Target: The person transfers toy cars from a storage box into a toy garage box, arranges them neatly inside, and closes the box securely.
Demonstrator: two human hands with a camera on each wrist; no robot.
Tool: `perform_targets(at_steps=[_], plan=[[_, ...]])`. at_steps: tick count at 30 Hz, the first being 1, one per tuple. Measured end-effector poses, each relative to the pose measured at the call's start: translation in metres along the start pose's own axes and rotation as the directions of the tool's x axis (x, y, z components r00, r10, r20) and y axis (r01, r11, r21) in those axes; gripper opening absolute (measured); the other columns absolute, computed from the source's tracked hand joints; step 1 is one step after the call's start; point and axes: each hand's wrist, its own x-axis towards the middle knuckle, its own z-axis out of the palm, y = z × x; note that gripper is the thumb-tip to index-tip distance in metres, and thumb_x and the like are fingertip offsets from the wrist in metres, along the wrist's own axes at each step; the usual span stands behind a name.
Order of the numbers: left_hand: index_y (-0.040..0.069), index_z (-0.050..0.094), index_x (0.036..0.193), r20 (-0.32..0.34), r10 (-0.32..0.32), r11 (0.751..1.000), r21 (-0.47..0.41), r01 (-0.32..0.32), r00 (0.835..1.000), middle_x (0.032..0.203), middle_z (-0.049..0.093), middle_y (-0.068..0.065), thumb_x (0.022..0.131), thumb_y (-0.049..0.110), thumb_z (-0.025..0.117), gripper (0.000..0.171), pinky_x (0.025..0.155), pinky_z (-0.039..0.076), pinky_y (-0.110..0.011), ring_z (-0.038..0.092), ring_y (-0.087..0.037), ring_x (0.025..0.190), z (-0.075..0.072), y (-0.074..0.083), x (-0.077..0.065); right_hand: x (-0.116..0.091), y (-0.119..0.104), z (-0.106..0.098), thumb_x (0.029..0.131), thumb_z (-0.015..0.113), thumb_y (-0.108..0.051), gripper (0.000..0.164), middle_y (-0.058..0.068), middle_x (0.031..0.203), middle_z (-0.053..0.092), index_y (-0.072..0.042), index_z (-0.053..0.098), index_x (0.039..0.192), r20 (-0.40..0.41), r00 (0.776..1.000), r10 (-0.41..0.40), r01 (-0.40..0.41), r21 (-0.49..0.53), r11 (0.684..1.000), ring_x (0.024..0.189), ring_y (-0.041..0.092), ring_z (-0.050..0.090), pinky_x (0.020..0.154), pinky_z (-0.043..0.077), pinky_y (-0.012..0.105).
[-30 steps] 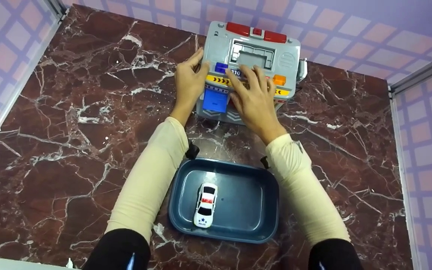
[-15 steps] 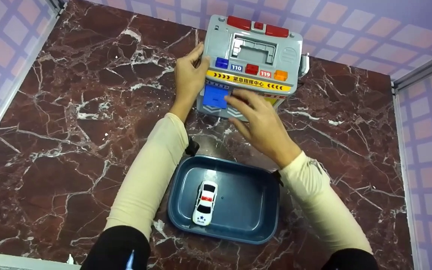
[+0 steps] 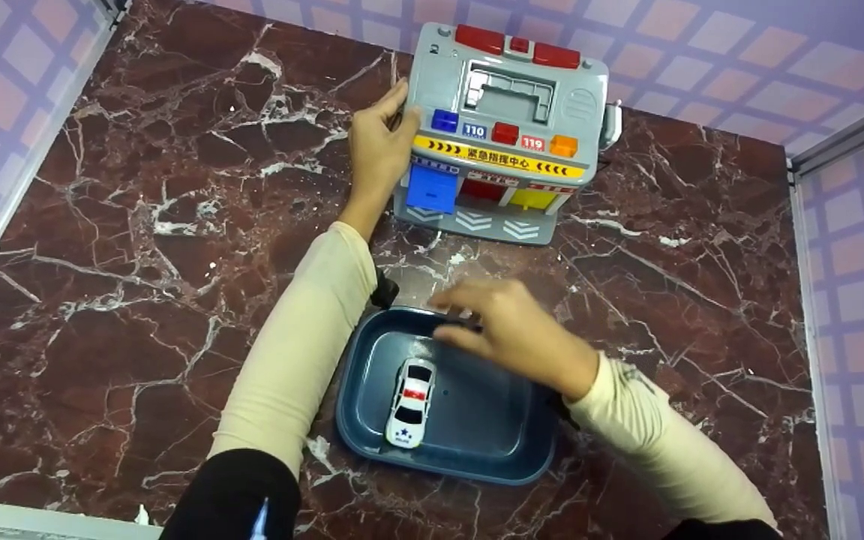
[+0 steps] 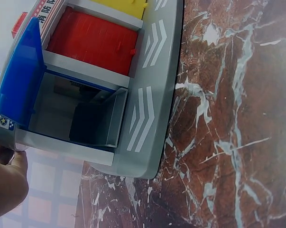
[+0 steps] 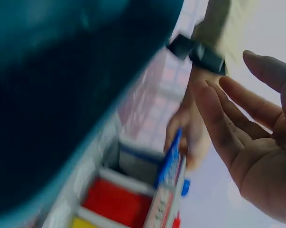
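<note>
A grey toy police and fire station (image 3: 507,97) stands at the back, with red lights on its roof. Its blue garage door (image 3: 432,189) is swung up; in the left wrist view the bay behind that door holds a grey ramp-like panel (image 4: 116,118). The red door (image 4: 93,42) and yellow door (image 4: 126,10) are down. My left hand (image 3: 381,146) grips the station's left roof edge between thumb and fingers. Over the upper right of a dark blue tub (image 3: 447,472) hovers my right hand (image 3: 514,330), fingers loosely bent and holding nothing. A white toy police car (image 3: 409,405) lies in the tub.
Purple and pink checked walls (image 3: 859,262) bound the red marbled tabletop (image 3: 139,300) at the back and sides. A small white handle-like part (image 3: 612,126) juts from the station's right side.
My right hand has come off the station's front and moved down toward me, over the tub. The left hand keeps its hold on the station, and the blue door stays raised.
</note>
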Motion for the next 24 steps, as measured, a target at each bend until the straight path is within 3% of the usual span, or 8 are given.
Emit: perform_targets(at_steps=[3,10,16,21,24], plan=[[0.000,0.057,0.135,-0.003,0.014,1.000,-0.013,-0.014,1.000,0.145,0.055,-0.009,0.095,0.009,0.067,0.041,0.107,0.032,-0.003,0.049,-0.010,0.137,0.000,0.000,0.000,-0.003,-0.007,0.011,0.087,0.079,-0.023,0.035,0.012,0.098,0.075,0.001,0.072,0.111,0.105,0.991,0.088,-0.093,0.042,0.995,0.084,0.019,0.073,0.076,0.061,0.023],[-0.001,0.058,0.134,-0.005,0.041,0.999,-0.003,-0.041,0.999,0.144,0.055,-0.011,0.095,0.006,0.065,0.040,0.108,0.032,-0.004,0.049,-0.012,0.137,0.001,-0.001,-0.001,-0.007,-0.010,0.032,0.086,0.079,-0.030,0.047,0.013,0.103,0.074,0.002,0.068,0.118,0.268,0.939,0.215,-0.233,0.039,0.972,0.087,0.022,0.072,0.080,0.062,0.032],[0.001,0.057,0.134,-0.001,0.028,1.000,0.012,-0.028,1.000,0.144,0.055,-0.007,0.095,0.009,0.066,0.041,0.109,0.029,-0.003,0.048,-0.012,0.138,0.001,0.000,-0.001,-0.006,-0.010,0.045,0.082,0.081,-0.040,0.055,0.009,0.096,0.070,0.000,0.066,0.118,0.330,0.904,0.272,-0.281,-0.022,0.959,0.084,0.021,0.066,0.077,0.060,0.037],[-0.001,0.057,0.134,0.000,0.034,0.999,-0.001,-0.034,0.999,0.144,0.056,-0.007,0.095,0.011,0.067,0.041,0.109,0.029,-0.003,0.048,-0.014,0.139,0.000,0.000,-0.001,-0.007,-0.012,0.058,0.079,0.080,-0.052,0.071,0.015,0.115,0.067,-0.002,0.063,0.126,0.382,0.845,0.374,-0.350,-0.135,0.927,0.102,0.029,0.067,0.090,0.059,0.043],[0.000,0.058,0.134,-0.004,0.032,0.999,0.001,-0.032,0.999,0.144,0.056,-0.007,0.095,0.012,0.067,0.042,0.109,0.029,-0.003,0.048,-0.011,0.138,-0.001,0.000,-0.002,-0.007,-0.013,0.064,0.075,0.082,-0.056,0.077,0.015,0.119,0.065,-0.002,0.062,0.127,0.383,0.829,0.407,-0.361,-0.188,0.913,0.102,0.032,0.067,0.089,0.059,0.046]])
